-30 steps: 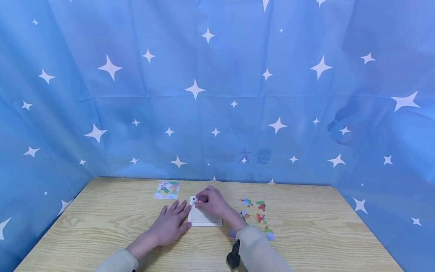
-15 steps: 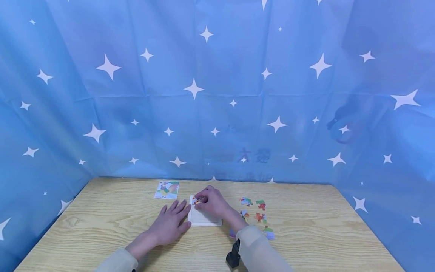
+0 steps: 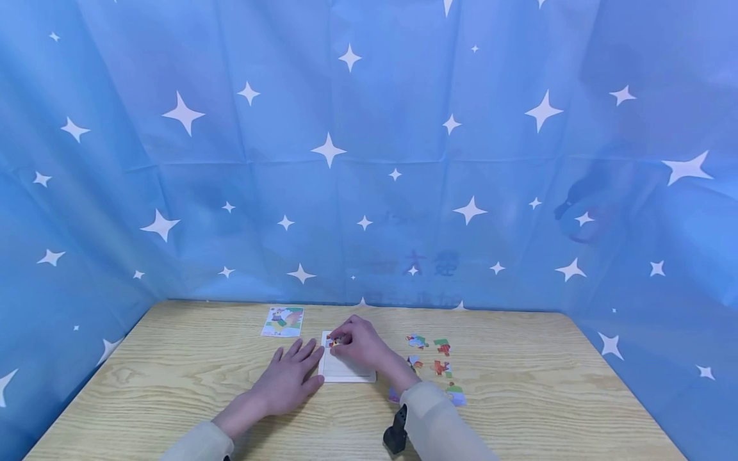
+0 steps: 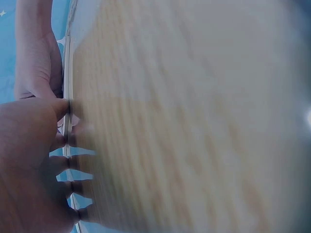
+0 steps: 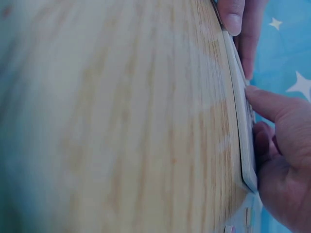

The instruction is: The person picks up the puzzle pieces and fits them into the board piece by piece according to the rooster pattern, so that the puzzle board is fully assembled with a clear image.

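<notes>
In the head view a white puzzle tray (image 3: 346, 374) lies flat on the wooden table. My left hand (image 3: 288, 379) rests beside its left edge, fingers spread and fairly straight, with the tips at the rim. Over the tray's upper left corner, my right hand (image 3: 363, 346) holds a colourful jigsaw piece (image 3: 331, 342) between thumb and fingers; the hand covers much of the piece. The right wrist view shows the right thumb (image 5: 265, 103) at the tray surface and the other fingers curled. From the left wrist view, the tray is seen nearly edge-on.
Several loose jigsaw pieces (image 3: 442, 368) lie right of the tray, some partly behind the right forearm. A picture card (image 3: 283, 322) lies at the back left. A black device (image 3: 395, 435) is at the right sleeve. A blue star-patterned curtain (image 3: 369, 160) stands behind the table.
The right fingers have shifted very slightly at the tray's upper left corner, and the jigsaw piece there with them. The left hand stays in place.
</notes>
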`<move>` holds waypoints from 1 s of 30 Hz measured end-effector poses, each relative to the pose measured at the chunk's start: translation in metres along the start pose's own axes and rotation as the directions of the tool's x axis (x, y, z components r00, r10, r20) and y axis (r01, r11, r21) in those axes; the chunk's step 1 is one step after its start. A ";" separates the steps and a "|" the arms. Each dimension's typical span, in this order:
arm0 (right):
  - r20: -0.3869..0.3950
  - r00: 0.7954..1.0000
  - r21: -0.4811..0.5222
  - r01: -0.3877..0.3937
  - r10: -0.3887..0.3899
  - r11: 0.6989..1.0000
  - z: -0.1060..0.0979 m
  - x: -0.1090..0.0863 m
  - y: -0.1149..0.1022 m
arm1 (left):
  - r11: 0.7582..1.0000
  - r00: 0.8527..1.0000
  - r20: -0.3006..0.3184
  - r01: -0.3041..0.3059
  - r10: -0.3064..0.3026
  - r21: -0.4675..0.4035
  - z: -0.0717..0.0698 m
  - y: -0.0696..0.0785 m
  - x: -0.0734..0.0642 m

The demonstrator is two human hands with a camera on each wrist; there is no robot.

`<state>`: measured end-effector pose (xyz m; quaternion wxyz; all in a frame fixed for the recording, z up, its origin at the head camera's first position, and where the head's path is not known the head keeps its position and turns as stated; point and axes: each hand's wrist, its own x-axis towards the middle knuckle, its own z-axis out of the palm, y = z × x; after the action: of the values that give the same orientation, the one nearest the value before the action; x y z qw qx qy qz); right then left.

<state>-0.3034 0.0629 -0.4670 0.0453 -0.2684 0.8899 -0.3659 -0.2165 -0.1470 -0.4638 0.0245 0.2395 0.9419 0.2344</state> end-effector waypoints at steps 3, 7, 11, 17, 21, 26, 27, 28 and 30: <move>0.005 1.000 0.014 -0.009 0.009 1.000 0.000 0.000 0.000 | 1.000 1.000 0.002 0.004 -0.004 -0.003 0.000 0.000 0.000; 0.007 1.000 0.021 -0.021 0.021 1.000 0.000 0.000 0.000 | 1.000 1.000 -0.005 0.006 -0.006 -0.010 0.001 0.000 0.000; 0.005 1.000 0.017 -0.027 0.027 0.999 0.001 0.001 -0.001 | 1.000 1.000 -0.003 0.013 -0.013 -0.018 0.000 0.001 0.000; 0.001 1.000 0.007 -0.016 0.016 1.000 0.001 0.001 -0.002 | 1.000 1.000 -0.012 -0.001 0.001 -0.018 0.001 -0.001 0.001; 0.012 1.000 -0.016 0.001 -0.001 1.000 0.000 0.001 -0.001 | 1.000 1.000 -0.021 -0.004 0.004 0.000 0.005 -0.005 0.003; 0.024 0.999 0.025 0.043 -0.044 0.999 -0.012 -0.004 -0.003 | 1.000 1.000 -0.006 0.004 -0.004 -0.010 0.001 -0.002 0.002; 0.020 0.999 0.044 0.045 -0.045 0.998 -0.016 -0.007 -0.002 | 1.000 1.000 -0.003 0.001 -0.001 -0.011 0.001 -0.001 0.002; 0.011 0.999 0.063 0.043 -0.044 0.997 -0.020 -0.009 -0.001 | 1.000 1.000 0.001 0.002 -0.002 -0.014 -0.001 0.000 0.001; -0.003 0.999 0.100 0.035 -0.035 0.994 -0.030 -0.014 0.002 | 1.000 1.000 0.008 0.003 -0.003 -0.018 -0.003 0.002 0.000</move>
<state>-0.3006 0.0906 -0.4483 0.0516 -0.2811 0.8656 -0.4112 -0.2162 -0.1461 -0.4605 0.0309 0.2387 0.9400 0.2419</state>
